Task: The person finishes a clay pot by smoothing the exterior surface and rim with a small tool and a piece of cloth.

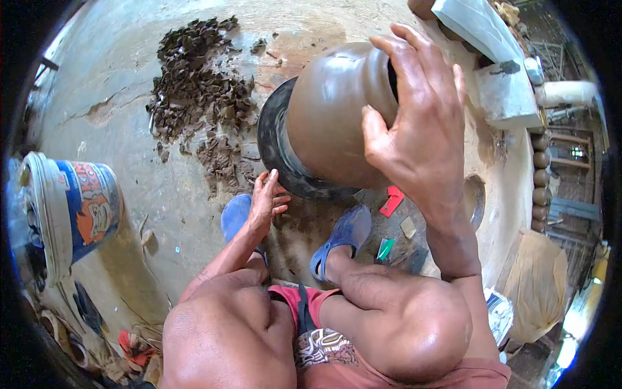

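A brown wet-looking clay pot [334, 107] with a narrowed neck stands on a round black turning wheel [275, 139]. My right hand [421, 117] is at the pot's mouth, thumb and fingers spread apart; whether they touch the rim cannot be made out. It hides much of the dark opening. Low at the wheel's near left edge is my left hand [264, 201], its fingers apart and slightly bent, with a fingertip at or close to the edge. Neither hand appears to grip anything.
Dark clay scraps [201, 84] lie heaped left of the wheel. A blue and white bucket [84, 207] stands at far left. Between wheel and right leg are a red piece [391, 201] and a green piece [385, 249]. A pale block [508, 97] sits at right.
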{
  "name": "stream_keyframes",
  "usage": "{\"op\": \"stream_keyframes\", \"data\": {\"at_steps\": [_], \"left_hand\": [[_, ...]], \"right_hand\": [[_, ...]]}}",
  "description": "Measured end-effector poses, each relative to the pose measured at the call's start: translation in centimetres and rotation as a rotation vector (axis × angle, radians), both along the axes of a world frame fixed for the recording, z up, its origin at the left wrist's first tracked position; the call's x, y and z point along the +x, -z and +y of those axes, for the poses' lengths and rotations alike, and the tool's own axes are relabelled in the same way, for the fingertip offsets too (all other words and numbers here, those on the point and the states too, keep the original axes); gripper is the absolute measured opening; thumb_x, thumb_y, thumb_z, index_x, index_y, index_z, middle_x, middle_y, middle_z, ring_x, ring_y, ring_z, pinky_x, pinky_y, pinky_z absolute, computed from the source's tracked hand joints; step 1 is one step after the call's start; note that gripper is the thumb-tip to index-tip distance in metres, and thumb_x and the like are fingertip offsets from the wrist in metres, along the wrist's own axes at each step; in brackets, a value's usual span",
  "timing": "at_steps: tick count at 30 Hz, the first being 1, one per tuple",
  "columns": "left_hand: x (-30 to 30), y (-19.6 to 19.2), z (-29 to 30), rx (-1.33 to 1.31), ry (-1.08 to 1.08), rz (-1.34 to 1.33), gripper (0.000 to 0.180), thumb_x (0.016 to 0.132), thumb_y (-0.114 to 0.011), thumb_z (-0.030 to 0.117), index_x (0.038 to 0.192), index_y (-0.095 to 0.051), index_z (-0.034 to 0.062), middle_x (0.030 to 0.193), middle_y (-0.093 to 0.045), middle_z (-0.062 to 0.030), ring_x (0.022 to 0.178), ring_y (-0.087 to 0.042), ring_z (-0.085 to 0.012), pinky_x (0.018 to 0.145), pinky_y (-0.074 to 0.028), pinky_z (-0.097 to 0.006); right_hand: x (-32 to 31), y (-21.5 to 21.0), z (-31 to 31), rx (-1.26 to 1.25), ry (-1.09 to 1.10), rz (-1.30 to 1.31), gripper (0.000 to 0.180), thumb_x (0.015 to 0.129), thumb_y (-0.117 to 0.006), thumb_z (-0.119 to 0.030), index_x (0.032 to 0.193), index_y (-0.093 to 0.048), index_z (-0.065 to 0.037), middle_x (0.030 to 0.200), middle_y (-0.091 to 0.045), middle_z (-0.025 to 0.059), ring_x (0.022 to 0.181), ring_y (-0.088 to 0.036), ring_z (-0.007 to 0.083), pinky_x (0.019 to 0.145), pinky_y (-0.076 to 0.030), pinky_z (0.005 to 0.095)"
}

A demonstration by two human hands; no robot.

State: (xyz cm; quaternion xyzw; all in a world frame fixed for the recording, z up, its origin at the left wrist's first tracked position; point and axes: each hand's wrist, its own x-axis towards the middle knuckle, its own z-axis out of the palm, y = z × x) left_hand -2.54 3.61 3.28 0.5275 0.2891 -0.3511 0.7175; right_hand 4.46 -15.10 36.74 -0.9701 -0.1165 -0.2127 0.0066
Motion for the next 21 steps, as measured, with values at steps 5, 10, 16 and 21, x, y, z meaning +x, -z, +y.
{"op": "stream_keyframes", "data": {"at_steps": [5,10,16,21], "left_hand": [[0.8,-0.8,-1.5,-0.023,-0.022,0.013,0.089,0.094,-0.060,0.069,0.161,-0.023,0.0230,0.140,-0.051,-0.0185,0.103,-0.065,-0.0302,0.082,-0.053,-0.042],[2.0,0.1,-2.2,-0.023,-0.046,-0.062,0.076,0.095,-0.059,0.068,0.150,-0.034,0.0218,0.137,-0.058,-0.0108,0.097,-0.065,-0.0255,0.074,-0.054,-0.040],[2.7,0.6,-2.2,-0.004,-0.060,-0.026,0.070,0.094,-0.058,0.071,0.143,-0.042,0.0225,0.136,-0.059,-0.0091,0.107,-0.063,-0.0260,0.081,-0.050,-0.042],[3.5,4.1,0.5,-0.080,-0.065,0.052,0.076,0.096,-0.056,0.070,0.151,-0.039,0.0200,0.141,-0.050,-0.0094,0.119,-0.056,-0.0295,0.093,-0.046,-0.047]], "right_hand": [[0.8,0.8,-0.5,0.035,0.059,-0.121,0.056,0.080,-0.071,-0.022,0.130,-0.061,0.000,0.138,-0.057,0.0231,0.131,-0.054,0.0396,0.111,-0.036,0.0632],[2.1,0.9,0.0,0.220,0.140,-0.479,0.062,0.076,-0.080,-0.029,0.128,-0.064,0.000,0.131,-0.062,0.0249,0.127,-0.057,0.0418,0.107,-0.038,0.0679],[-5.1,-0.4,-17.9,0.202,0.321,-0.620,0.029,0.089,-0.078,-0.022,0.105,-0.070,0.001,0.097,-0.075,0.0167,0.088,-0.072,0.0298,0.080,-0.055,0.0386],[-19.5,13.2,-29.1,0.323,0.774,-0.103,0.032,0.088,-0.075,-0.020,0.116,-0.071,-0.005,0.101,-0.073,0.0197,0.095,-0.072,0.0364,0.086,-0.056,0.0457]]}}
